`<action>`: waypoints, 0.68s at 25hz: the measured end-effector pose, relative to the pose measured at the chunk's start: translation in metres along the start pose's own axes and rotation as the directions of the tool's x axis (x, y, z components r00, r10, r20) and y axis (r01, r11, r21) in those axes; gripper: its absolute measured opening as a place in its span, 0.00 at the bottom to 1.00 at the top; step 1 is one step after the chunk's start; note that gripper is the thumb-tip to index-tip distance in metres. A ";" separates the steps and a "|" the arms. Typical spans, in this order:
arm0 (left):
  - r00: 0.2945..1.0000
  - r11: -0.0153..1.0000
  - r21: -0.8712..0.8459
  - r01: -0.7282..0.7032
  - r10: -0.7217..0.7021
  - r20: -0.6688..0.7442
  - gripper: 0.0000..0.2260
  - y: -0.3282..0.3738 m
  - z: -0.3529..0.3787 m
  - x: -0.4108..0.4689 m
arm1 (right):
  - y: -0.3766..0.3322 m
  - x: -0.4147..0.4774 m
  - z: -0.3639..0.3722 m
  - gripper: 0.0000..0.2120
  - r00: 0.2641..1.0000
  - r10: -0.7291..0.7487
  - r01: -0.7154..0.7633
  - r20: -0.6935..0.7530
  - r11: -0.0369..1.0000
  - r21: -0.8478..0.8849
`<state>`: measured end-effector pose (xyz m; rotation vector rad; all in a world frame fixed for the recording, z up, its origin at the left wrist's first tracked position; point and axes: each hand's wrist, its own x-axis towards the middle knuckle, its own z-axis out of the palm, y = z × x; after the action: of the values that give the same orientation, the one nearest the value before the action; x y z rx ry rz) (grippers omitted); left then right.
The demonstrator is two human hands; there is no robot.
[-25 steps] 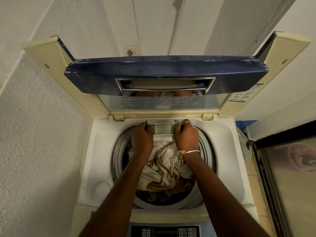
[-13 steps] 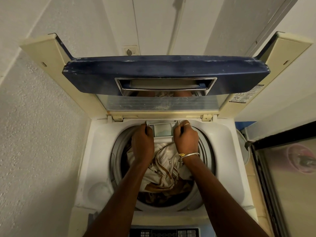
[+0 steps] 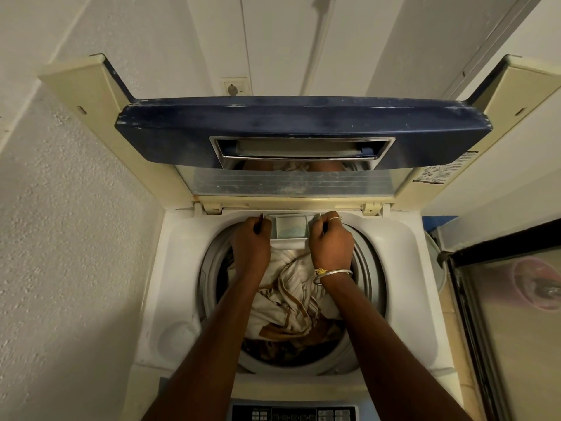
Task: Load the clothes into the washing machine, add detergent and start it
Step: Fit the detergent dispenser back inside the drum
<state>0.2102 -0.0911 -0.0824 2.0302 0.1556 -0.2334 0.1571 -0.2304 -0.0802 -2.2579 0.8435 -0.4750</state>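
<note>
A white top-load washing machine (image 3: 179,268) stands below me with its blue-edged lid (image 3: 303,129) raised. Cream and brown clothes (image 3: 288,299) fill the drum. At the back rim a small detergent drawer (image 3: 290,227) is pulled out, with pale blue powder in it. My left hand (image 3: 252,241) grips the drawer's left side. On the drawer's right side my right hand (image 3: 331,241) grips too, with a ring and a bangle on that arm.
The control panel (image 3: 291,414) lies at the machine's near edge. A textured wall (image 3: 60,238) is close on the left. A reflective dark-framed appliance door (image 3: 516,314) stands on the right. A wall socket (image 3: 233,86) sits behind the lid.
The drawer has come slightly further out from the back rim between my hands. The view has shifted a little; both hands stay on the drawer.
</note>
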 end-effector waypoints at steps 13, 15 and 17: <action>0.972 0.987 -0.034 -0.156 0.160 0.171 0.23 -0.037 -0.005 -0.012 | 0.002 -0.003 0.005 0.07 0.999 -0.019 0.020 -0.036 0.999 0.029; 0.979 0.986 -0.020 -0.166 0.167 0.113 0.22 -0.029 -0.004 -0.016 | 0.001 -0.004 0.006 0.07 0.999 -0.017 0.019 -0.043 0.999 0.048; 0.986 0.988 -0.051 -0.144 0.148 0.076 0.19 -0.028 -0.003 -0.015 | 0.000 -0.003 0.007 0.07 0.999 0.010 -0.008 -0.033 0.998 0.064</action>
<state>0.1905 -0.0760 -0.1015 1.9734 -0.0376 -0.2164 0.1590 -0.2253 -0.0853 -2.1923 0.8432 -0.5294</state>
